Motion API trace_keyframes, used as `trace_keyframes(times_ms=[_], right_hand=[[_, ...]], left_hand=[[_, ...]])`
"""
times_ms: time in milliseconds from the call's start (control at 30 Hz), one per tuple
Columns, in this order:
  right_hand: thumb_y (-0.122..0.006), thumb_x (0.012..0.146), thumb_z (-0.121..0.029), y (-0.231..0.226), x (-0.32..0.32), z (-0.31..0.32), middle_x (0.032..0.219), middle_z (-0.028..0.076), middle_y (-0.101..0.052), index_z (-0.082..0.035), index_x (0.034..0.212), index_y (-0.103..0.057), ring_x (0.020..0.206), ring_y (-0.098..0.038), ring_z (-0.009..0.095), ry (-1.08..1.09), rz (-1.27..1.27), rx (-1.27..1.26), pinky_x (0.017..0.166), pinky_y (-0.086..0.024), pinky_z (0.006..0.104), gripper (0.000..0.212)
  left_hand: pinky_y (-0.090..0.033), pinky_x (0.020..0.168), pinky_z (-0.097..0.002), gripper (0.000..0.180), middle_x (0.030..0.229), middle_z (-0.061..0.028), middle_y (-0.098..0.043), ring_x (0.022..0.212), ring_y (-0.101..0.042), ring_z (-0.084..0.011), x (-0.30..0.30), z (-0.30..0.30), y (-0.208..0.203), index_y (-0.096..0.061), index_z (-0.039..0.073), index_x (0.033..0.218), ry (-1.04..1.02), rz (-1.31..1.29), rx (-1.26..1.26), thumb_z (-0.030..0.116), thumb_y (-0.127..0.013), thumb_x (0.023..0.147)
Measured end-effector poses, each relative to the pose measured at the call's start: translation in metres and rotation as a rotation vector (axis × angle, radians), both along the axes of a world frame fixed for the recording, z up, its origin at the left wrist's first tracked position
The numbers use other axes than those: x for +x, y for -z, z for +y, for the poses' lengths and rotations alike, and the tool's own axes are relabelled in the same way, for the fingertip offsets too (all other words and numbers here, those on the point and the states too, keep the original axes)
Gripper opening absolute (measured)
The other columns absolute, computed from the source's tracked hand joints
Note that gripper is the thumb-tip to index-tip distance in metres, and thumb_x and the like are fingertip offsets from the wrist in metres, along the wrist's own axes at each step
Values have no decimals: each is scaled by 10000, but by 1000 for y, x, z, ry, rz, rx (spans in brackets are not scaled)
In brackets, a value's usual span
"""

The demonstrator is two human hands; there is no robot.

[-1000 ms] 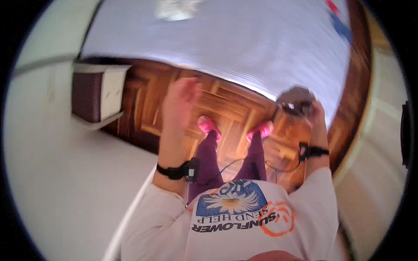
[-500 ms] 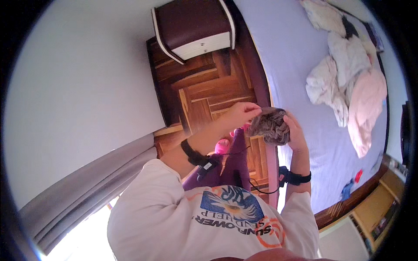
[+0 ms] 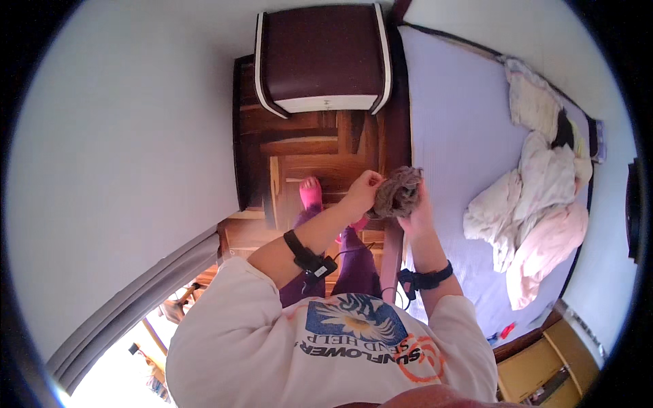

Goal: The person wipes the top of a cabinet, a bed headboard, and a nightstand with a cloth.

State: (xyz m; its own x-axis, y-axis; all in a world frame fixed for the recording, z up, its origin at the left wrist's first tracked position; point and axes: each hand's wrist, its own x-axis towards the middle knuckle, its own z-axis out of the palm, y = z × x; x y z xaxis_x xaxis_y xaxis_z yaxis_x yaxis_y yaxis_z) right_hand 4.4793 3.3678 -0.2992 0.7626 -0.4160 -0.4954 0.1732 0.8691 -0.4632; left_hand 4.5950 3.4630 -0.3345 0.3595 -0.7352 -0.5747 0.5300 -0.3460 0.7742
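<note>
A bunched-up grey-brown cloth is held in front of me, above the gap between the bed and the floor; its kind cannot be made out. With bent fingers, my left hand pinches the cloth's left edge. My right hand grips it from the right and from below, and the folds cover part of its fingers. Each forearm wears a black strap with a small device, at my left and at my right.
To the right lies a bed with a lavender sheet, with crumpled white bedding and a pink cloth on it. A dark red cabinet stands ahead on the wooden floor. A pale wall and grey curtain are at left.
The view has turned, and the cabinet now shows more of its top. One pink-shod foot has stepped forward. Both hands have brought the cloth slightly left, and its folds have changed shape.
</note>
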Motion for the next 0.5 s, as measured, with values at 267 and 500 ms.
trace_keyframes(times_ms=[267,500], right_hand=[[-393,939,-434,-14,163,-50,1203,69,-544,-93,1238,-477,1123,-508,225,-6,65,53,971,-402,389,461],[-405,930,-361,-15,274,-106,1202,115,-542,-38,1230,-474,1106,-520,267,-49,-52,174,953,-415,412,446]], left_hand=[[-467,742,-271,180,886,-77,-606,828,-572,-152,142,-37,1,-554,16,1027,72,-409,145,72,-546,856],[-510,742,-259,212,915,-77,-606,830,-598,-139,267,-54,-27,-557,-7,1019,147,36,-57,161,-564,890]])
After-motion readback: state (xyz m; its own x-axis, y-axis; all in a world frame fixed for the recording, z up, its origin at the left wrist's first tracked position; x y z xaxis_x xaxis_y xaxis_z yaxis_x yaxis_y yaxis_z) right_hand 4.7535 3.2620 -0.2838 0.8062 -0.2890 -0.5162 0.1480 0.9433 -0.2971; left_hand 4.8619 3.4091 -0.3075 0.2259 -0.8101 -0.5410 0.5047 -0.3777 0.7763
